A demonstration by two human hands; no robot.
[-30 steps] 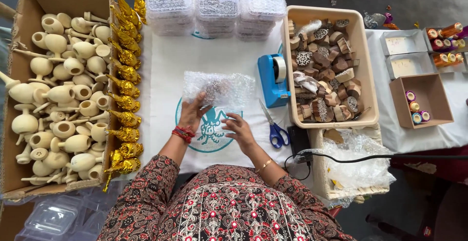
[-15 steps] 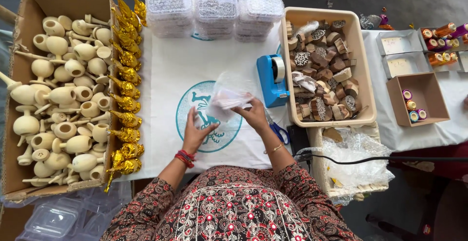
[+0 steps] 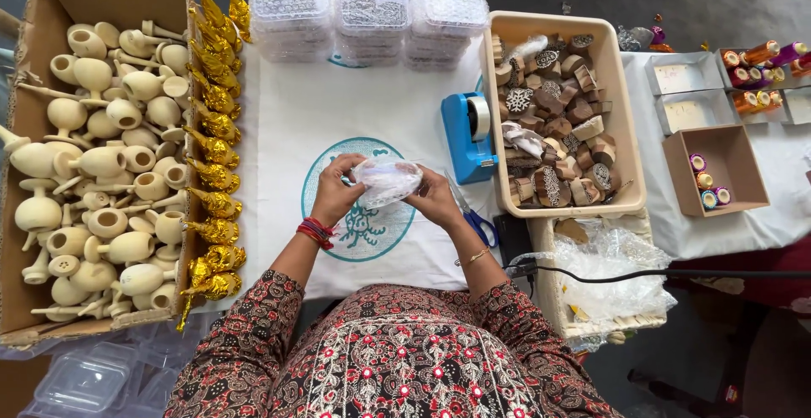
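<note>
- We see left hand (image 3: 335, 190) fingers curled tight around the left end of a bubble-wrapped bundle (image 3: 386, 180), mid-frame.
- Right hand (image 3: 436, 198) fingers clenched on the bundle's right end; both hands grasping it, held above the white cloth (image 3: 296, 122).
- What's inside the wrap we cannot tell.
- Below the bundle: teal round print (image 3: 363, 228) on the cloth.
- Just right of the hands: blue tape dispenser (image 3: 469, 135), scissors (image 3: 473, 219) by the right wrist.
- Centre right: beige tray (image 3: 627, 131) of carved wooden blocks.
- Left of frame: cardboard box (image 3: 34, 29) of pale wooden goblets, gold foil figures (image 3: 215, 147) along its edge.
- Top centre: clear lidded boxes (image 3: 372, 8).
</note>
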